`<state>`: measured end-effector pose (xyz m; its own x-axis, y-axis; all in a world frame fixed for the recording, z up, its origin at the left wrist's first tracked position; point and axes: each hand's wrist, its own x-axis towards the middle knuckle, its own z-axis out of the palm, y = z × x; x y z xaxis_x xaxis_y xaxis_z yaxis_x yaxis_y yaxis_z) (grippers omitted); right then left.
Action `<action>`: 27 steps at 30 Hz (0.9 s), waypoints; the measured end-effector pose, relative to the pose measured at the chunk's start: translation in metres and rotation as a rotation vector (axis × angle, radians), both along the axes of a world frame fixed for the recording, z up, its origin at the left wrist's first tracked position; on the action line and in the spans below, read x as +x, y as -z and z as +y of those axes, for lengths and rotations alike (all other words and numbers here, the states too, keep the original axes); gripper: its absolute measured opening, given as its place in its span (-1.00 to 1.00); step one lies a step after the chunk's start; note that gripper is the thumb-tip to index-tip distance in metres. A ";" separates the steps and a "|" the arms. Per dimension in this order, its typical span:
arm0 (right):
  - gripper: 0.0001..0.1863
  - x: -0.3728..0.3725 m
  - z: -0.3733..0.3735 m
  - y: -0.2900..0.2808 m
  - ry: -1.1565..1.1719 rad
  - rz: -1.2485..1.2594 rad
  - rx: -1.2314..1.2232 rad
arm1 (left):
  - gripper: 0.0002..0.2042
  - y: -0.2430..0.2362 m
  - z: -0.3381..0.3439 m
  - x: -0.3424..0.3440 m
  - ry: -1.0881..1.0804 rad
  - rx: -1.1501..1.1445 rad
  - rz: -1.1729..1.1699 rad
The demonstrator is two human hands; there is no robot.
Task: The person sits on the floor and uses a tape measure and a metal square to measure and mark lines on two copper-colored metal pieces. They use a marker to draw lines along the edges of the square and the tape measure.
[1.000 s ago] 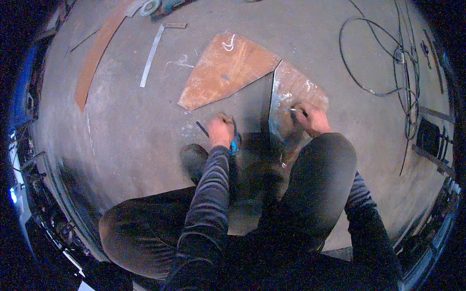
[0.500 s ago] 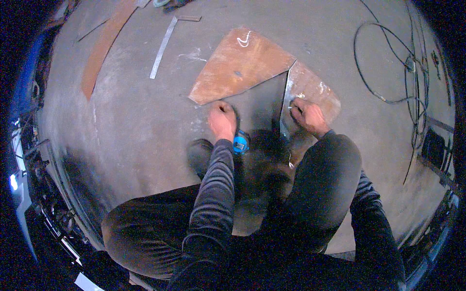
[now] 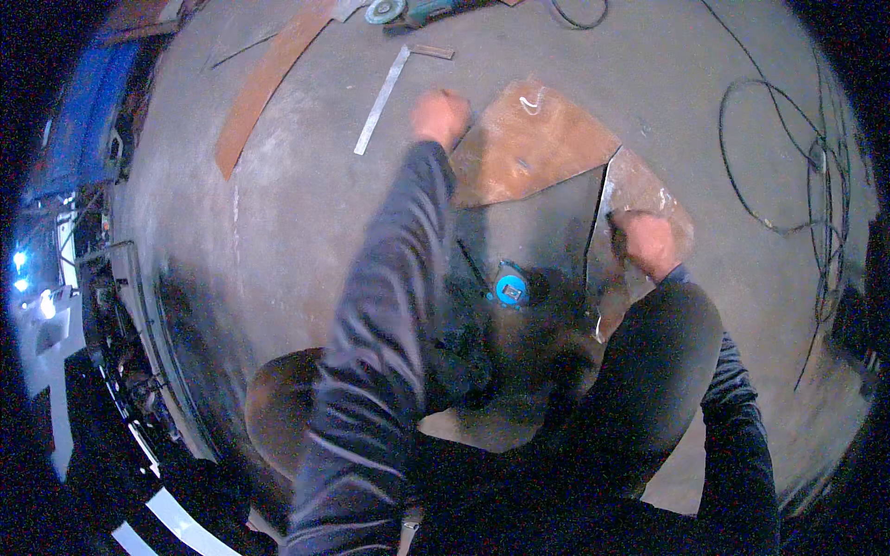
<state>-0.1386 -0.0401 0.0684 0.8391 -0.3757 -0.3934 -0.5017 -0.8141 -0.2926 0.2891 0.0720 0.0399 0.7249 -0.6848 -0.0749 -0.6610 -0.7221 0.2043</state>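
A large rusty steel plate (image 3: 533, 148) with a chalk mark lies on the floor ahead of me. My left hand (image 3: 440, 118) is curled closed at its far left edge, back of the hand up, fingers mostly hidden. To the right, a narrower rusty plate (image 3: 640, 185) meets the large one at a corner, with a dark wedge of floor between them. My right hand (image 3: 648, 243) is closed over this narrower plate; what its fingers hold, if anything, is hidden. A blue tape measure (image 3: 510, 289) rests on the floor between my knees, touched by neither hand.
A metal square (image 3: 383, 100) lies beyond my left hand, with a long rusty strip (image 3: 269, 88) further left. At the far edge sits an angle grinder (image 3: 426, 11). Black cable (image 3: 726, 139) loops along the right. Blue equipment (image 3: 88, 111) stands at the left rim.
My left hand has moved forward from beside the tape measure to the large plate's far left edge. My right hand stays at the narrower plate. The whole view has shifted, bringing the grinder into sight.
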 end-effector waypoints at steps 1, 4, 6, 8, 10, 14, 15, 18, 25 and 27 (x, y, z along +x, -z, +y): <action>-0.80 -0.030 -0.023 -0.001 0.117 0.057 -0.057 | -0.61 -0.010 -0.040 -0.004 0.186 0.112 0.114; -0.76 -0.109 -0.065 -0.016 0.448 0.046 -0.094 | -0.58 -0.059 -0.090 0.041 0.446 0.232 0.298; -0.76 -0.152 -0.072 -0.029 0.696 -0.114 0.005 | -0.58 -0.071 -0.077 0.080 0.479 0.070 0.252; -0.79 -0.165 -0.056 -0.037 0.964 -0.255 0.236 | -0.59 -0.073 -0.039 0.157 0.650 0.367 0.030; -0.84 -0.188 -0.016 -0.071 1.290 -0.410 0.437 | -0.53 -0.045 -0.016 0.160 0.502 0.439 0.005; -0.82 -0.241 0.066 -0.068 1.694 -0.665 0.537 | -0.35 0.050 0.021 0.174 0.333 0.230 -0.035; -0.82 -0.247 0.080 -0.042 1.734 -0.750 0.602 | -0.33 0.054 0.060 0.229 0.305 0.243 -0.158; -0.80 -0.312 0.123 -0.031 1.886 -0.856 0.520 | -0.30 0.110 0.061 0.215 0.143 0.398 0.013; -0.69 -0.355 0.213 -0.117 2.117 -1.187 0.266 | -0.26 0.120 0.062 0.195 0.199 0.576 -0.084; -0.67 -0.346 0.232 -0.157 2.140 -1.198 0.104 | -0.26 0.114 0.062 0.202 0.149 0.609 -0.186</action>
<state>-0.4846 0.1914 0.2257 -0.6926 -0.6492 -0.3144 0.0755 0.3682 -0.9267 0.4916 0.1340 -0.0738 0.6636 -0.6536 -0.3640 -0.7479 -0.5704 -0.3395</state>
